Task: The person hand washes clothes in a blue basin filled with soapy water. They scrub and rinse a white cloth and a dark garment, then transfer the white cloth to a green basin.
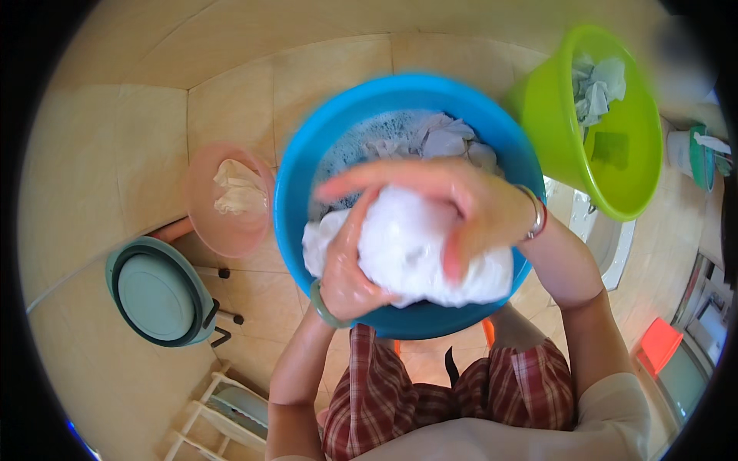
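Head: cupped hands (344, 270) (480, 198) on white cloth (403, 246)

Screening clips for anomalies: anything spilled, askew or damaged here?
Nothing clearly wrong: suds sit inside the blue tub, no spill visible. The green bucket looks slanted, but the fisheye lens may cause that.

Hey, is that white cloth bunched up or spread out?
Bunched up: the white cloth is a thick wad, the left hand gripping its left side, the blurred right hand over it.
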The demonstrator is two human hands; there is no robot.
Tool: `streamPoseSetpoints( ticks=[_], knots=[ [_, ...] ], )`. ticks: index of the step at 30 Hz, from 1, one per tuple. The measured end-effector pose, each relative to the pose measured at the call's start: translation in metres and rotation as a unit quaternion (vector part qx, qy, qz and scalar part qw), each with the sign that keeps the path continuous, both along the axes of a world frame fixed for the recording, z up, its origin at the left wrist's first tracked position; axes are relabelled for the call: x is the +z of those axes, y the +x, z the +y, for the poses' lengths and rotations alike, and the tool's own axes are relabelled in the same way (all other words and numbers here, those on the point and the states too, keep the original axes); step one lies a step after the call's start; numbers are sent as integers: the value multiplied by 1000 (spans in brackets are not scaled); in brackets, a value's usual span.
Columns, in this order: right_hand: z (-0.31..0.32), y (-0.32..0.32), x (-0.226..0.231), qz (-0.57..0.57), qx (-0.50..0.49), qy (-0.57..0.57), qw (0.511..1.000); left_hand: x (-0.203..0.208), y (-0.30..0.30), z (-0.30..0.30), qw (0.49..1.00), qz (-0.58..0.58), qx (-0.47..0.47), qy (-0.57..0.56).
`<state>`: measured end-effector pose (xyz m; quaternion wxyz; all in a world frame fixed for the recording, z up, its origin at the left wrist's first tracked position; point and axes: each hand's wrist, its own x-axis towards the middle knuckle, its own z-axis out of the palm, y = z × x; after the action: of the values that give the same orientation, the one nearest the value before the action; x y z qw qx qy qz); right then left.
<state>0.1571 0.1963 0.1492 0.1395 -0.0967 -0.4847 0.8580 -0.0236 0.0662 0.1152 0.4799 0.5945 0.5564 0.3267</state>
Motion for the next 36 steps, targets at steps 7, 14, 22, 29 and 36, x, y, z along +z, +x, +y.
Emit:
streamPoseSetpoints(
  ticks=[7,14,22,29,36],
  knots=[
    [15,10,-96,-149,-165,320,921,-83,-5,54,914,-272,283,-102],
    [-44,-34,-208,-405,-213,484,746,-204,3,19,961,175,205,-63],
    [-42,-44,-310,-455,-145,399,783,-240,0,54,903,346,14,-255],
    [-44,-46,-329,-353,-250,659,615,-306,-25,46,893,422,29,-153],
    [-23,-3,-175,-256,-334,452,787,-180,3,38,964,-153,216,3]
  ],
)
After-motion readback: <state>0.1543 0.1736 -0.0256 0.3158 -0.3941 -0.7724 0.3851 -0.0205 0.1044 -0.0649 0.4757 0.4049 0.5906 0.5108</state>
